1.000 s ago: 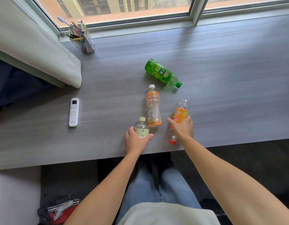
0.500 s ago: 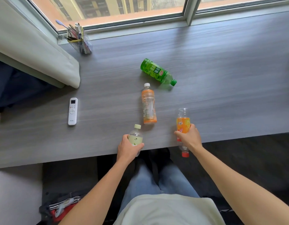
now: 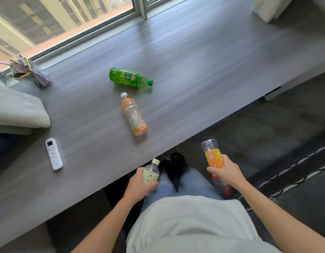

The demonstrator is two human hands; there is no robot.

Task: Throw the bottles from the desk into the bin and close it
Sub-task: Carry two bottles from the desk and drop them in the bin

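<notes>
My left hand (image 3: 139,183) grips a small clear bottle with a pale green label and cream cap (image 3: 151,172), held just off the front edge of the grey desk (image 3: 194,70). In my right hand (image 3: 225,172) is an orange-labelled bottle (image 3: 213,157), upside down with its red cap (image 3: 227,191) pointing at the floor, held over the floor right of my knees. Two bottles lie on the desk: a green one (image 3: 129,77) farther back and an orange-tinted one with a white cap (image 3: 133,114) nearer. No bin is in view.
A white remote control (image 3: 53,153) lies on the desk at the left. A pen holder (image 3: 29,73) stands by the window. A pale cushion (image 3: 17,110) rests on the desk's left end. Dark floor with a patterned rug (image 3: 286,170) lies to the right.
Both hands have lifted their bottles off the desk and drawn them back over its front edge. My view has swung to the right.
</notes>
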